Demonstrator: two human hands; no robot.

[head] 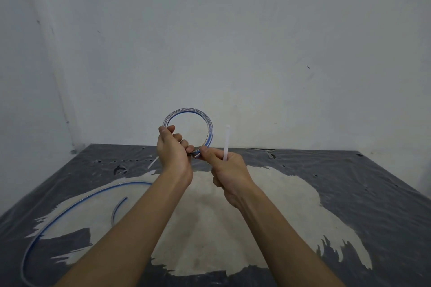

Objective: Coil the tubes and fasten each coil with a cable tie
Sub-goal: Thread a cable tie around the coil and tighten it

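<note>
A coil of clear tube with a blue stripe (207, 123) is held upright in the air above the table's far part. My left hand (171, 149) grips the coil's lower left side, fingers curled round the turns. My right hand (224, 165) pinches the coil's bottom between thumb and forefinger and also holds a white cable tie (226, 140) that sticks up out of the fist. Another white cable tie (152, 162) lies on the table just left of my left wrist. A loose tube with a blue stripe (70, 209) curves over the table at the left.
The table (349, 193) is covered in dark plastic sheet, worn through to a pale patch in the middle. A short tube end (117, 208) lies inside the loose tube's curve. A grey wall stands close behind the table.
</note>
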